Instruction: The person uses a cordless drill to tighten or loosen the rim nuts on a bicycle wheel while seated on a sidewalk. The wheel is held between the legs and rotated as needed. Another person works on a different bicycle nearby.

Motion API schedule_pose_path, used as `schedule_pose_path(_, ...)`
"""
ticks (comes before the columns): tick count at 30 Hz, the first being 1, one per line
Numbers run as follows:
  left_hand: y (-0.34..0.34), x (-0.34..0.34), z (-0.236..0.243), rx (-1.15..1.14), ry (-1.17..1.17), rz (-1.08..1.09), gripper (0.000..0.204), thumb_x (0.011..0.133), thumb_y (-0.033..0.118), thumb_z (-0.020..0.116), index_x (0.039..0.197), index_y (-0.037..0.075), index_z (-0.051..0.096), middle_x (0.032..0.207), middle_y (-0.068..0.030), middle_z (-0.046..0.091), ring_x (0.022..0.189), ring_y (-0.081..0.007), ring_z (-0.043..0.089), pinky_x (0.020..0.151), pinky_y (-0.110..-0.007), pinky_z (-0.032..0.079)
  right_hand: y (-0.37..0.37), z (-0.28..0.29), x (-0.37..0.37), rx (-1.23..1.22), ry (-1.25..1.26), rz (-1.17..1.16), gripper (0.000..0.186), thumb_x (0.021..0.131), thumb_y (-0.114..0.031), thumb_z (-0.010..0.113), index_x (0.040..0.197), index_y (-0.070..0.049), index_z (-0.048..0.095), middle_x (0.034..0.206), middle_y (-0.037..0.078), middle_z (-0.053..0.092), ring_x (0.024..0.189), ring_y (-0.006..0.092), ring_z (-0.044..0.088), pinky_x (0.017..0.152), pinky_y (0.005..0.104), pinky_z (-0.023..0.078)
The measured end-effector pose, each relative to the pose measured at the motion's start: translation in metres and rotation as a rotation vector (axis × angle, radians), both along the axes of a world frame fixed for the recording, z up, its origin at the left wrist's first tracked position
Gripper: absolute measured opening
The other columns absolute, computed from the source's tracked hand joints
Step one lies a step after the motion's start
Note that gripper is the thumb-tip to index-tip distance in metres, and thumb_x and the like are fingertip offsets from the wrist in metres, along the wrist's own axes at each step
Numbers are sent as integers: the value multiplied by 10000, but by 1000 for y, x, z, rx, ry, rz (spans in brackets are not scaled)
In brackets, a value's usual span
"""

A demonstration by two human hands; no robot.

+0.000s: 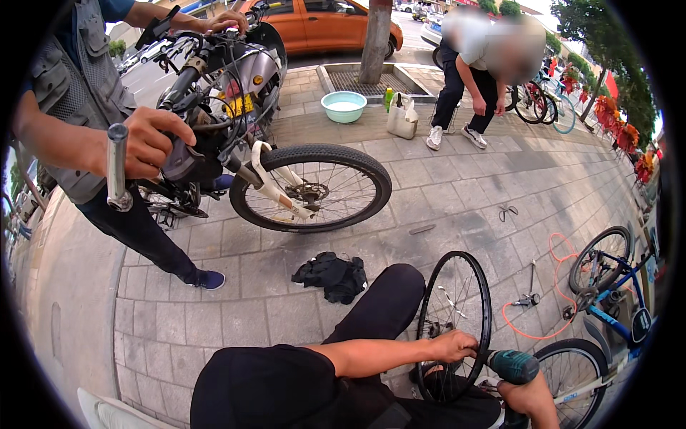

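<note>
A bare bicycle wheel (486,300), black-rimmed with thin spokes and no tyre, stands upright between my legs. My left hand (454,346) is closed on its rim on the near side, fingers curled at the edge. In my right hand (530,395) is a teal and black cordless drill (511,365), its nose pointing left at the rim beside my left fingers. The drill's tip is hidden at the rim, so I cannot tell whether it touches. My right fingers are partly hidden under the drill body.
A standing person at left holds a bicycle whose front wheel (314,227) juts toward the middle. Black cloth (330,277) lies on the paving. An orange hose (516,325), a pump-like tool (527,299) and a blue bicycle (607,307) are at right. Another person bends near a pale bag (402,118) and basin (344,107).
</note>
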State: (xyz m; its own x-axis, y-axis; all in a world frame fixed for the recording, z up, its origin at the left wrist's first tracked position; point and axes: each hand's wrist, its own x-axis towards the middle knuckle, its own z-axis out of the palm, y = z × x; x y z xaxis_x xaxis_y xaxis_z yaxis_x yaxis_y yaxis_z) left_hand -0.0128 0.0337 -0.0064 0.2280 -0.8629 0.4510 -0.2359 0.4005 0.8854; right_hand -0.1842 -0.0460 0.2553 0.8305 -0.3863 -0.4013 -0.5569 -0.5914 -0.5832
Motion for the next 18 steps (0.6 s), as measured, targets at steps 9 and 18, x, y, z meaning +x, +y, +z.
schedule_pose_path(9,-2,-1,-6,27,14,19,121,871,79,758,915,-5,683,882,-184,702,846,-394,710,699,-431,543,9,12,9,76,75,-169,385,793,29,680,1171,-34,719,843,47,726,613,123,653,546,320,535)
schedule_pose_path(18,27,-13,-19,61,59,136,137,921,63,706,1044,1,705,971,-157,740,916,-322,739,788,-394,572,16,29,22,114,56,-231,397,799,35,700,1187,-44,725,849,47,728,602,110,629,543,313,524)
